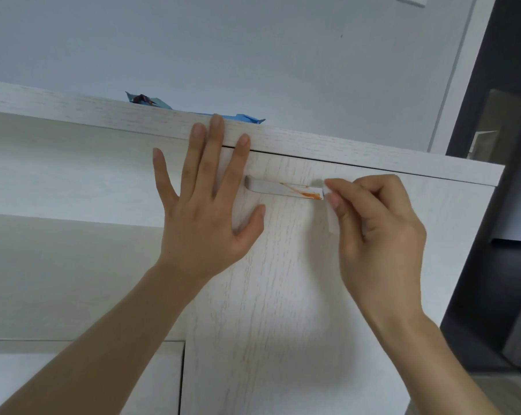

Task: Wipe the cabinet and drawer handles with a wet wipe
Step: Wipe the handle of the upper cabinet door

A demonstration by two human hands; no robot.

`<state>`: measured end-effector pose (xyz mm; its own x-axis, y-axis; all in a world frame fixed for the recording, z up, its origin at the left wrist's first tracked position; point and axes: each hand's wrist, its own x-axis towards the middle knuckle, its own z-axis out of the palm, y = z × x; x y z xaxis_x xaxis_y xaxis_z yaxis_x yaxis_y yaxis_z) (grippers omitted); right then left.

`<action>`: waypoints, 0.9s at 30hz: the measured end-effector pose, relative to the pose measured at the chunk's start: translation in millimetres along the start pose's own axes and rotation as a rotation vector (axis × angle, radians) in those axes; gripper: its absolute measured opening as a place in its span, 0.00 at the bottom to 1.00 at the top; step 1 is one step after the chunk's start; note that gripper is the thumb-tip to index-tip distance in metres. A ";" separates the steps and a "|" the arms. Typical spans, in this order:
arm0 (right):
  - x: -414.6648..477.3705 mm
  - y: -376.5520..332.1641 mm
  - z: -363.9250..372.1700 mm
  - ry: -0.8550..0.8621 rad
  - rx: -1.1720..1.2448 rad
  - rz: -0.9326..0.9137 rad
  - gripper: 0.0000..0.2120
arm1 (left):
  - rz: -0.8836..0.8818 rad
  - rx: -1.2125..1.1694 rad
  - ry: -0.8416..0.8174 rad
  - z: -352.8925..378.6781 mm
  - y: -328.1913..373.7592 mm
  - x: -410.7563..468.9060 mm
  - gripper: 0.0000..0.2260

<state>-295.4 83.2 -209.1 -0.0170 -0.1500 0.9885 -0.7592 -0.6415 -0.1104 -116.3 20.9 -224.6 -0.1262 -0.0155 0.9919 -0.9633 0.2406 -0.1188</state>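
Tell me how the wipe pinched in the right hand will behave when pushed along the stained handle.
The wipe hangs limp below the right hand, so it is probably floppy and light, apt to bunch unless pressed. The orange stain streaks along the handle, so the wipe may smear it first.

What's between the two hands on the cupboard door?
Head view: the white handle lies between left hand and right hand, with an orange smear at its right end.

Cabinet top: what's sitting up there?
A crumpled blue packet shows above the cabinet top's front edge, past the left hand's fingertips. The low view hides the rest of that surface.
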 end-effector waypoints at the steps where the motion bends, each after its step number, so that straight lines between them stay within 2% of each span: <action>1: -0.5 1.0 -1.0 0.001 0.003 0.007 0.09 | 0.001 0.000 0.000 -0.2 0.1 -0.1 0.31; 8: -11.0 -5.7 10.2 0.107 0.090 0.058 0.10 | -0.001 0.010 0.010 -0.1 0.3 0.0 0.30; 11: -11.5 -9.7 17.7 0.193 0.136 0.134 0.10 | -0.001 0.010 0.013 0.0 -0.1 -0.5 0.30; 15: -15.7 -12.3 19.2 0.199 0.138 0.116 0.11 | -0.002 -0.002 0.014 0.0 -0.2 -0.3 0.29; 18: -17.1 -8.7 15.4 0.274 0.169 0.198 0.11 | -0.003 -0.016 0.004 -1.0 -0.6 -0.5 0.30; 24: -20.3 -14.9 26.7 0.250 0.129 0.116 0.12 | 0.000 -0.028 -0.016 -1.7 -2.2 -1.1 0.30; 27: -22.1 -15.9 30.0 0.319 0.129 0.172 0.12 | 0.002 -0.027 -0.009 -1.3 -1.2 -1.3 0.30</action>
<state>-263.4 74.1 -232.3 -0.3546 -0.0349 0.9344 -0.6398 -0.7197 -0.2697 -114.7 21.9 -225.7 -0.1303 -0.0233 0.9912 -0.9564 0.2665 -0.1194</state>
